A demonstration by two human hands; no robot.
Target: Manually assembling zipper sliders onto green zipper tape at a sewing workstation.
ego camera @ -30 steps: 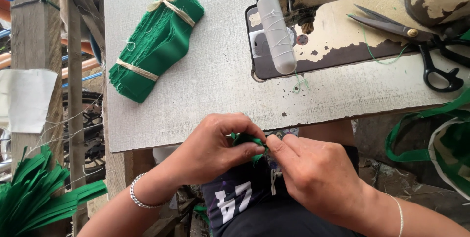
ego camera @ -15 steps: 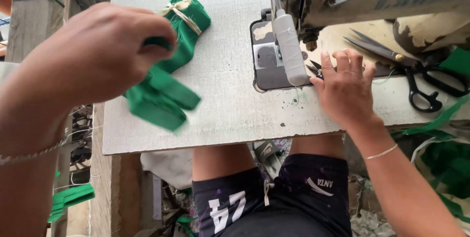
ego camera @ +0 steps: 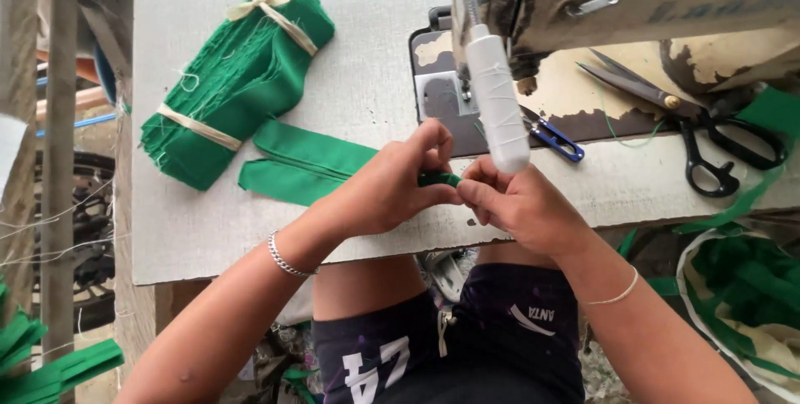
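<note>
Both my forearms come up from the bottom edge & meet mid-frame. My left hand (ego camera: 387, 191) is curled, knuckles up, thumb & fingertips pinched tight at its right side. My right hand (ego camera: 521, 204) faces it, fingers bent inward, tips touching the left's. Wrists sit low, approx level w/ each other; elbows splay outward.

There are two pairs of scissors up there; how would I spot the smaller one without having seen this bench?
Start at the sewing machine on the white table. Just below its white wrapped lamp lie the small snips. Their handles are blue, unlike the large black-handled shears farther right.
</note>
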